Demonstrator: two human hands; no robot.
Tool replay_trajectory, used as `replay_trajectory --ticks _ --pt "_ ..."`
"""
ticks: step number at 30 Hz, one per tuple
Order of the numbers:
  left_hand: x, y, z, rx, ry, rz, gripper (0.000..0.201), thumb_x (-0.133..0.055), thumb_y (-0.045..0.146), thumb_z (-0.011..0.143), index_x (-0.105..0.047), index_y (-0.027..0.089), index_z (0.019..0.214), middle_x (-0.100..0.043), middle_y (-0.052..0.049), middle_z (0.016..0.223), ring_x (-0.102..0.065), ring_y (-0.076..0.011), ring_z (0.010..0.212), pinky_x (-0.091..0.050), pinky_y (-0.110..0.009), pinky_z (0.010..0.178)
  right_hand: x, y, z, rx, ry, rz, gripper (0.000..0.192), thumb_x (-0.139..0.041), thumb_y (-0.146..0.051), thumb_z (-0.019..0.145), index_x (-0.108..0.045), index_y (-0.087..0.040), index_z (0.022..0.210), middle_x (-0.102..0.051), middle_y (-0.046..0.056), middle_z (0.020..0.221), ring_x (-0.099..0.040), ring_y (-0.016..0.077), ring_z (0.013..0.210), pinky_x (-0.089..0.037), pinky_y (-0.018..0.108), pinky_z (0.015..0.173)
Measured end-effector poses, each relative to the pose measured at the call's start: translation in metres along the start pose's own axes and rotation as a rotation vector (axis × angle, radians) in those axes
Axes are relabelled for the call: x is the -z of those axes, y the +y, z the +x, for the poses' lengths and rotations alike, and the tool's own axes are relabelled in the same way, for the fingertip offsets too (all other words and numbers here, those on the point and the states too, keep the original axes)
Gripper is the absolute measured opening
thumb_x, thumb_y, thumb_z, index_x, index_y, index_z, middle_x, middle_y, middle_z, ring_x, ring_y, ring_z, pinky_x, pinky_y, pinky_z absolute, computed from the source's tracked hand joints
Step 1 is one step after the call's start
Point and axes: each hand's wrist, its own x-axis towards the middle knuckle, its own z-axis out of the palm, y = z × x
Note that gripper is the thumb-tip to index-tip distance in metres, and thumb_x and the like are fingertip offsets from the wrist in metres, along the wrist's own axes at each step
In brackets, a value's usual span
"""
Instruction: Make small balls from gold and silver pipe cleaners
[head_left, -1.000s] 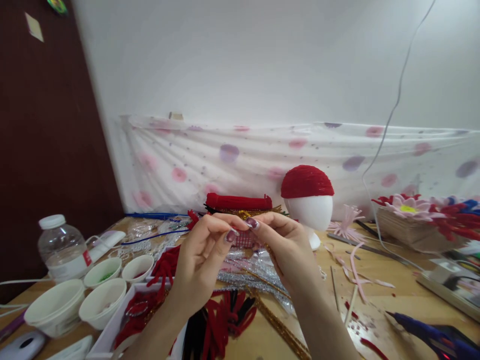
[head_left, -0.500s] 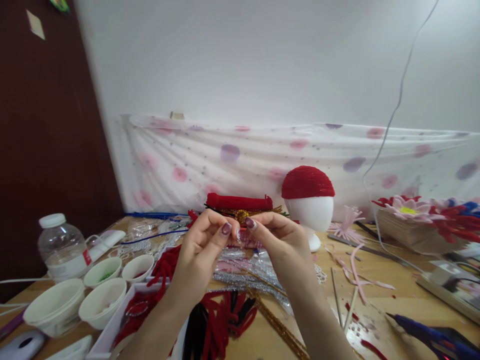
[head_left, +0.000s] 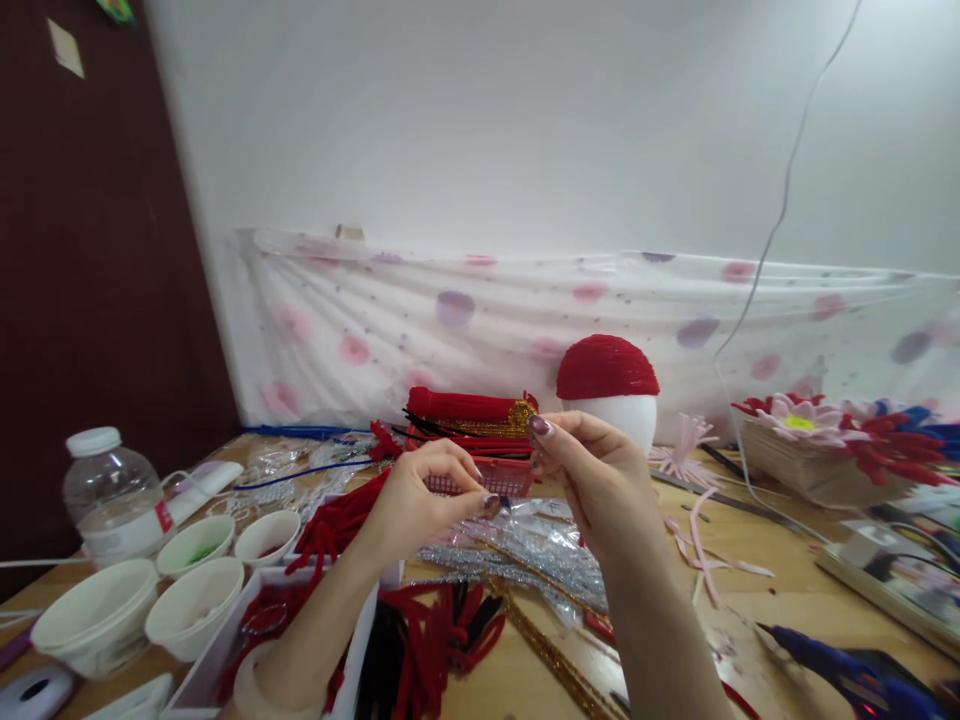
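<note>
My right hand (head_left: 592, 475) is raised over the table and pinches a small coil of gold glitter pipe cleaner (head_left: 520, 416) between thumb and forefinger. My left hand (head_left: 424, 500) sits lower and to the left, its fingertips pinched together near the pipe cleaner's trailing end; what it grips is too small to make out. Below both hands lie silver pipe cleaners in clear wrap (head_left: 525, 550) and a pile of red and black pipe cleaners (head_left: 435, 640). Behind them stands a white foam head with a red wound cap (head_left: 607, 385).
Several white bowls (head_left: 195, 610) and a plastic bottle (head_left: 109, 495) stand at the left. A red basket of pipe cleaners (head_left: 472, 445) is behind the hands. A blue glue gun (head_left: 832, 665) lies at the lower right, and pipe-cleaner flowers (head_left: 825, 430) at the far right.
My hands have come apart: the left dropped down and left, while the right lifted the gold coil a little to the right. The view shifted slightly.
</note>
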Motion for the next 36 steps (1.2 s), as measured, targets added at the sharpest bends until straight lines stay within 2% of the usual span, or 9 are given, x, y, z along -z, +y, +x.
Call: replay_trajectory --ticks 9,11,13,15,18,20,23,26,36 --pt "0.012 -0.034 0.006 0.100 0.052 0.420 0.032 -0.057 0.023 0.084 -0.062 0.022 0.053 -0.073 -0.007 0.076 -0.062 -0.0318 0.098 -0.037 -0.054 0.098 -0.003 0.000 -0.002 -0.056 -0.086 -0.015 0.018 -0.083 -0.037 0.072 -0.075 -0.021 0.068 -0.065 -0.002 0.055 -0.055 0.0088 0.047 -0.044 0.021 0.043" --pt "0.015 -0.034 0.005 0.104 0.059 0.469 0.015 -0.063 0.015 0.076 -0.074 0.023 0.069 -0.077 -0.010 0.104 -0.057 -0.0371 0.118 -0.027 -0.062 0.105 -0.004 -0.001 -0.002 -0.081 -0.107 -0.058 0.019 -0.082 -0.037 0.073 -0.075 -0.021 0.069 -0.067 -0.001 0.057 -0.056 0.0093 0.047 -0.044 0.022 0.043" --pt "0.018 -0.027 0.003 0.107 0.090 0.473 0.037 -0.066 0.010 0.072 -0.077 0.028 0.103 -0.075 -0.009 0.117 -0.057 -0.0363 0.123 -0.026 -0.063 0.107 -0.005 0.000 -0.002 -0.101 -0.119 -0.103 0.018 -0.081 -0.036 0.073 -0.074 -0.020 0.069 -0.067 0.000 0.058 -0.055 0.0095 0.048 -0.043 0.022 0.042" --pt "0.023 -0.016 0.002 0.147 0.157 0.393 0.044 -0.065 0.018 0.078 -0.071 0.026 0.121 -0.079 -0.004 0.086 -0.071 -0.0291 0.091 -0.044 -0.053 0.096 -0.005 0.001 -0.002 -0.112 -0.139 -0.137 0.017 -0.081 -0.035 0.073 -0.074 -0.020 0.068 -0.066 -0.001 0.057 -0.054 0.0096 0.048 -0.042 0.022 0.042" --pt "0.030 0.005 -0.003 0.170 0.295 0.180 0.032 -0.063 0.032 0.086 -0.074 0.020 0.114 -0.057 0.007 0.045 -0.054 -0.0158 0.044 -0.050 -0.030 0.058 -0.005 0.004 -0.001 -0.121 -0.211 -0.149 0.015 -0.079 -0.032 0.073 -0.074 -0.020 0.068 -0.065 -0.001 0.056 -0.054 0.0093 0.048 -0.041 0.022 0.042" --pt "0.032 0.018 -0.007 0.114 0.285 0.038 0.027 -0.067 0.030 0.084 -0.076 0.023 0.109 -0.065 0.005 0.057 -0.061 -0.0136 0.055 -0.050 -0.024 0.059 -0.005 0.005 0.000 -0.131 -0.277 -0.127 0.013 -0.081 -0.029 0.070 -0.074 -0.018 0.067 -0.068 0.000 0.058 -0.056 0.0092 0.049 -0.041 0.022 0.045" --pt "0.033 0.031 -0.013 0.106 0.068 -0.175 0.019 -0.072 0.030 0.083 -0.079 0.027 0.101 -0.078 0.000 0.093 -0.071 -0.0150 0.089 -0.054 -0.022 0.078 -0.005 0.004 0.001 -0.171 -0.391 -0.075 0.014 -0.085 -0.025 0.065 -0.074 -0.016 0.065 -0.068 0.000 0.057 -0.058 0.0088 0.051 -0.043 0.020 0.048" --pt "0.032 0.036 -0.016 0.141 -0.082 -0.258 0.014 -0.075 0.024 0.080 -0.082 0.028 0.092 -0.080 0.001 0.090 -0.073 -0.0149 0.086 -0.055 -0.022 0.078 -0.005 0.000 0.000 -0.203 -0.464 -0.035 0.013 -0.086 -0.021 0.064 -0.074 -0.016 0.063 -0.068 -0.001 0.055 -0.057 0.0070 0.050 -0.044 0.018 0.048" --pt "0.025 0.032 -0.017 0.287 0.155 -0.557 0.011 -0.081 0.015 0.068 -0.082 0.026 0.071 -0.079 0.004 0.068 -0.072 -0.0110 0.065 -0.056 -0.017 0.064 -0.017 -0.002 -0.013 0.003 -0.368 -0.074 0.001 -0.081 -0.019 0.074 -0.081 -0.019 0.074 -0.074 0.000 0.066 -0.064 0.0079 0.060 -0.051 0.017 0.056"
